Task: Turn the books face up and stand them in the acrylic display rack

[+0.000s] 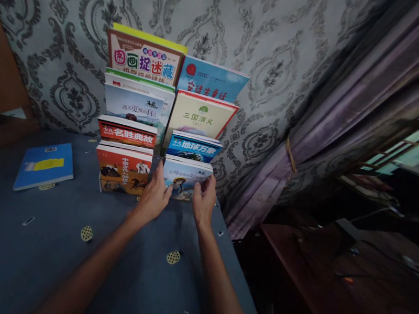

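Note:
My left hand [156, 195] is at the left edge of a pale blue book [185, 178] in the front of the right-hand column, its fingertips partly hidden behind the edge. At the opposite edge, my right hand [204, 198] has its thumb on the cover and its fingers along the side. Between them the book stands upright. Just left of my left hand is an orange-red book [123, 171] showing figures and horses. A blue book with a globe picture [194, 147] stands directly behind the pale blue one, and a red book [127, 134] is behind the orange one.
Taller books rise at the back, among them a brown one [145, 56], a sky-blue one [212, 78] and a cream one [200, 116]. A blue book [46, 165] lies flat on the dark blue patterned cloth [126, 282]. Patterned wall behind; purple curtain [269, 182] right.

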Demonstrator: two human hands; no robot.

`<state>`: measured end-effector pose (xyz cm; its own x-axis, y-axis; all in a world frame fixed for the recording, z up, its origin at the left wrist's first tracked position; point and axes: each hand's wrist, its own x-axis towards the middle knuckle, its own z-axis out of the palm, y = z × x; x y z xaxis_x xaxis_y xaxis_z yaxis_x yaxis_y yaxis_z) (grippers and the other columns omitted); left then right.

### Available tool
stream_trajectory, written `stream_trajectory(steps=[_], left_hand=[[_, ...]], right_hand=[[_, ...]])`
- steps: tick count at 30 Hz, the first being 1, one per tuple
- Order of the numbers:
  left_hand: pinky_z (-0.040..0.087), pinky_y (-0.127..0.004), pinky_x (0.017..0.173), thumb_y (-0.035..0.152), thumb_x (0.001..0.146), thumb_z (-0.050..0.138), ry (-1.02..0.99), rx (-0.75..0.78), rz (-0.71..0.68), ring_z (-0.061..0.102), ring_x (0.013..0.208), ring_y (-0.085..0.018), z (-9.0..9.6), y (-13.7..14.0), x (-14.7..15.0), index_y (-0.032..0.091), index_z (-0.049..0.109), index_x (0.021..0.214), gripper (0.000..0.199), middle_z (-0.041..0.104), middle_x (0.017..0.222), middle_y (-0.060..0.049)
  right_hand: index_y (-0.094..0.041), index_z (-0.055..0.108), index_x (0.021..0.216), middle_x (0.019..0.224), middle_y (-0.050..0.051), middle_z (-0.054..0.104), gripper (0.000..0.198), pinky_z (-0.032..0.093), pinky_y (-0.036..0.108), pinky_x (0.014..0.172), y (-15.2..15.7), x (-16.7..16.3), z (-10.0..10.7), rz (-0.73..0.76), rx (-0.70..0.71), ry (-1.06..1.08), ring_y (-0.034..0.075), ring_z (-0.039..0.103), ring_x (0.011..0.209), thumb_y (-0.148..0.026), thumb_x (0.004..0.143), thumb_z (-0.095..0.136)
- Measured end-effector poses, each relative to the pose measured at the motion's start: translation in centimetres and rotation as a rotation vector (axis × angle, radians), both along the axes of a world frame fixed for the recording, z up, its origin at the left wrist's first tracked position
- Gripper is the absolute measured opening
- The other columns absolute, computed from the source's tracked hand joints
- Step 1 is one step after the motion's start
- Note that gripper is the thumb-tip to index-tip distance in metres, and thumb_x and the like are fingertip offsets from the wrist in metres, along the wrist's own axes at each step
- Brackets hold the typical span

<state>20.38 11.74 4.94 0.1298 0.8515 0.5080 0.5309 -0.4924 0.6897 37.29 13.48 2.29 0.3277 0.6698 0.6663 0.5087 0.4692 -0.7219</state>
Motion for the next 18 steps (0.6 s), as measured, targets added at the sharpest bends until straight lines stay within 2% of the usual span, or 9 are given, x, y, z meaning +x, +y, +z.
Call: stream_trajectory(steps=[6, 10, 14, 18], left_hand=[[0.041, -0.048, 0.115, 0.022, 0.091, 0.051, -0.002, -0.02, 0.002, 0.046, 0.143, -0.031, -0.6, 0.4, -0.2, 0.015, 0.019, 0.157, 0.073, 0.043, 0.156, -0.022], [0.044, -0.052, 0.113, 0.019, 0.091, 0.051, -0.005, -0.036, 0.013, 0.049, 0.14, -0.032, -0.4, 0.4, -0.3, 0.016, 0.021, 0.157, 0.073, 0.047, 0.153, -0.022], [0.04, -0.052, 0.118, 0.018, 0.091, 0.052, -0.024, -0.015, -0.002, 0.042, 0.146, -0.033, 0.3, 0.0, -0.2, 0.013, 0.013, 0.159, 0.079, 0.035, 0.16, -0.024], [0.038, -0.049, 0.12, 0.018, 0.091, 0.052, -0.046, 0.013, -0.022, 0.037, 0.149, -0.03, 0.9, -0.3, -0.2, 0.017, 0.009, 0.161, 0.082, 0.029, 0.165, -0.019]], right_hand=[[-0.02, 0.032, 0.155, 0.148, 0.015, 0.053, 0.063, 0.045, 0.049, 0.11, -0.2, -0.3, 2.2, -0.012, 0.008, -0.02, 0.027, 0.055, 0.131, -0.027, 0.094, 0.044], [-0.017, 0.034, 0.154, 0.145, 0.015, 0.055, 0.062, 0.046, 0.048, 0.109, -0.3, -0.5, 2.9, -0.023, -0.003, -0.024, 0.027, 0.057, 0.126, -0.027, 0.094, 0.044], [-0.016, 0.036, 0.153, 0.143, 0.016, 0.057, 0.062, 0.047, 0.048, 0.106, -0.4, -0.5, 2.9, -0.048, -0.019, -0.025, 0.028, 0.058, 0.125, -0.028, 0.093, 0.045], [-0.018, 0.038, 0.153, 0.146, 0.015, 0.055, 0.062, 0.047, 0.049, 0.107, -0.1, -0.4, 2.7, -0.066, 0.006, -0.033, 0.027, 0.058, 0.125, -0.027, 0.093, 0.046]])
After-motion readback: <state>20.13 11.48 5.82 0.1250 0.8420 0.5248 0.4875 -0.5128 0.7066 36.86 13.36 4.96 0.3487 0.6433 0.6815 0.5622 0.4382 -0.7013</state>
